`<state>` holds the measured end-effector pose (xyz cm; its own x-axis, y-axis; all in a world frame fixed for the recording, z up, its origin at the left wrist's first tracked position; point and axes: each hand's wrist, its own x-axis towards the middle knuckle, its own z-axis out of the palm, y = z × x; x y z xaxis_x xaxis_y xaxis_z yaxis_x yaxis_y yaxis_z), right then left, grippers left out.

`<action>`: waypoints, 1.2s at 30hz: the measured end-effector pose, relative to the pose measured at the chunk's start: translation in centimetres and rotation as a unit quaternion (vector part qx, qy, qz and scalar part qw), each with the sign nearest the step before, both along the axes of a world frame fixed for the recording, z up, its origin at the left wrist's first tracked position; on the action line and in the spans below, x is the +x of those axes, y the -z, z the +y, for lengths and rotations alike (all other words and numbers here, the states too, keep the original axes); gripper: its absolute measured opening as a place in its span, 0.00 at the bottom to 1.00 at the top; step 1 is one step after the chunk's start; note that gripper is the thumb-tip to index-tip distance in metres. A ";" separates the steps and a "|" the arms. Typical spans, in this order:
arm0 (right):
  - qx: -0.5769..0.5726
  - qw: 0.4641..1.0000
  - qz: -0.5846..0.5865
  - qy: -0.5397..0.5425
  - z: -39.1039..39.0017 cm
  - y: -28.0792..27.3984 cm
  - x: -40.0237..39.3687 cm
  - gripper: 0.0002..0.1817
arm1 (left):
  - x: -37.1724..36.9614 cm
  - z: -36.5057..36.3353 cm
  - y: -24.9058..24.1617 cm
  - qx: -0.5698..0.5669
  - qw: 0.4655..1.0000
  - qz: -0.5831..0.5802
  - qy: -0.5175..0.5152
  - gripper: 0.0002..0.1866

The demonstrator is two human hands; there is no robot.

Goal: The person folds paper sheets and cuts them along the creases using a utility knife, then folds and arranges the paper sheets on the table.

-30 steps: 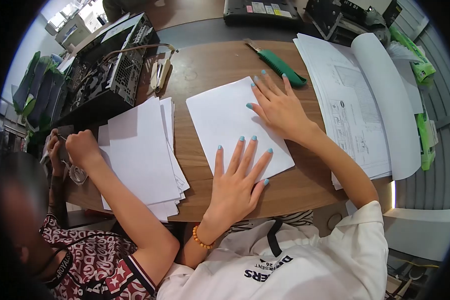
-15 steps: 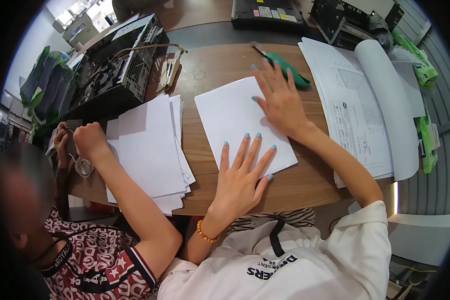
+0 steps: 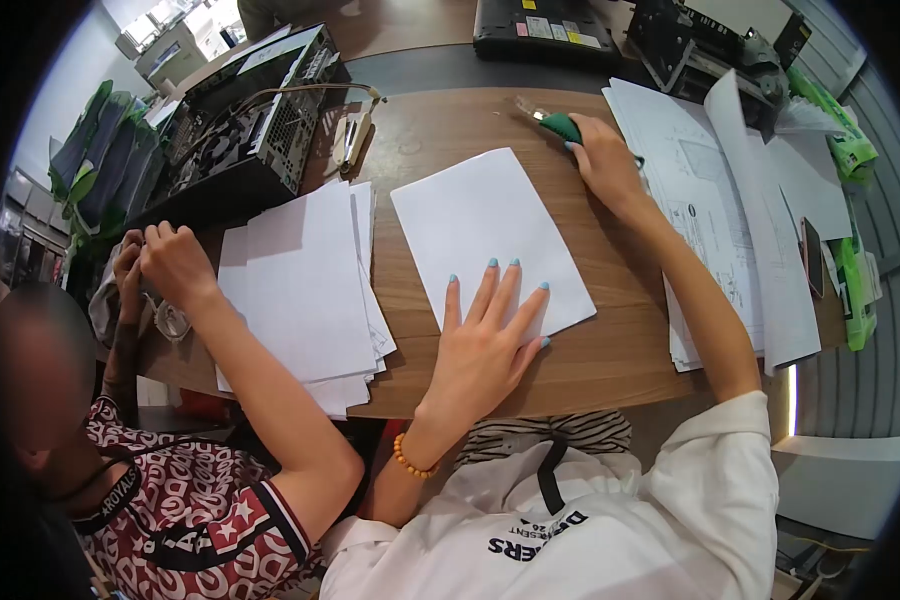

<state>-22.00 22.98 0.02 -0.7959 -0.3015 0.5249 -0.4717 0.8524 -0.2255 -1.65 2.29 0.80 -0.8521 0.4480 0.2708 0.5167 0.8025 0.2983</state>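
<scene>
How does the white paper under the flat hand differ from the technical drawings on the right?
The white paper looks blank; the technical drawings carry printed lines. The white paper is smaller and flat, the technical drawings larger with a curled top sheet. Both lie on the wooden table.

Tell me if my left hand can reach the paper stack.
Probably yes: only bare tabletop separates the left hand from the paper stack, though the co-worker's forearm crosses its far side.
</scene>
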 end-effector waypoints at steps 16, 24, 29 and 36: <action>-0.096 0.970 -0.222 0.003 6.2 -5.3 27.6 0.22 | 0.3 -1.4 -0.2 -0.025 0.999 -0.017 0.020 0.26; -0.099 0.975 -0.177 -0.093 5.8 -4.0 26.8 0.23 | 0.5 -1.1 -0.3 -0.021 0.999 -0.044 0.005 0.29; -0.052 0.985 -0.134 -0.097 4.2 -3.9 26.4 0.23 | 0.7 -0.8 -0.2 -0.005 0.999 -0.053 0.001 0.29; -0.005 0.997 -0.075 -0.036 3.6 -2.8 27.1 0.23 | 0.6 -0.6 -0.2 -0.018 0.997 -0.069 -0.001 0.26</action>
<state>5.07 26.55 2.82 -0.8421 -0.3556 0.4055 -0.4916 0.8153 -0.3061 -1.02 1.70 1.01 -0.8809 0.4538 0.1348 0.4714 0.8147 0.3376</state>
